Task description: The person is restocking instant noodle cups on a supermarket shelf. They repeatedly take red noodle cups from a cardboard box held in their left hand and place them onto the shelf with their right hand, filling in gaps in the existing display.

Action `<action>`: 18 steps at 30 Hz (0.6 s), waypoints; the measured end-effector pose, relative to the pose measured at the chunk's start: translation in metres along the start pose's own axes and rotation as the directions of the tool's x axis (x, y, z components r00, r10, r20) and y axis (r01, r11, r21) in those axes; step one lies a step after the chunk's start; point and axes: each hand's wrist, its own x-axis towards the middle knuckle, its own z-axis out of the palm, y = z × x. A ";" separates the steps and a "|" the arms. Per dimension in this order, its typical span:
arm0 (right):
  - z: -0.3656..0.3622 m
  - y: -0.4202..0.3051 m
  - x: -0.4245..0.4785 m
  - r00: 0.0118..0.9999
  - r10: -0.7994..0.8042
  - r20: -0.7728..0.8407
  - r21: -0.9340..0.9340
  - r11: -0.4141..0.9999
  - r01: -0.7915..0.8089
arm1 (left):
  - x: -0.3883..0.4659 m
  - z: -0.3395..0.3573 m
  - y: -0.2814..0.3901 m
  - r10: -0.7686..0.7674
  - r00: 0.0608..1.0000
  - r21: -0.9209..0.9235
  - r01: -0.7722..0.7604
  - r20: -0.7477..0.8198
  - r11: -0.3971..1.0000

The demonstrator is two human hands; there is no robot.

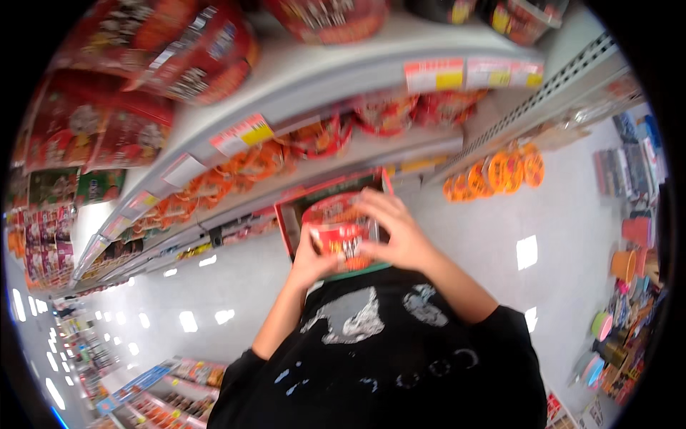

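Both my hands hold a red packaged food tub (345, 230) in front of my chest. My left hand (311, 260) grips its left side, fingers partly hidden behind it. My right hand (394, 230) curls around its right side, fingertips over the top and thumb at the front. The tub bears writing and is slightly blurred. Just beyond and below it is an open carton (289, 230) with red edges and a dark inside; its contents are mostly hidden by the tub and my hands.
A store shelf (300, 91) with price tags curves across above the carton, bearing red bowls (327, 19) and red pouches (69, 128). Orange packs (236, 169) fill a lower shelf. Round orange packs (504, 171) hang at the right. Another display (171, 397) stands lower left.
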 end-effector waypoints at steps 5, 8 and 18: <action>-0.027 -0.069 0.030 0.985 -0.159 -0.062 -0.038 0.987 0.157 | -0.025 0.015 0.064 0.448 0.892 0.387 -0.434 0.061 0.813; -0.062 -0.097 0.041 0.946 -0.278 -0.164 0.009 0.959 0.284 | -0.037 0.023 0.104 0.578 0.811 0.127 -0.585 0.090 0.801; -0.234 -0.254 0.115 0.373 -0.793 -0.482 -0.348 0.564 0.749 | -0.031 -0.062 0.012 0.525 0.840 0.875 -0.353 0.139 0.332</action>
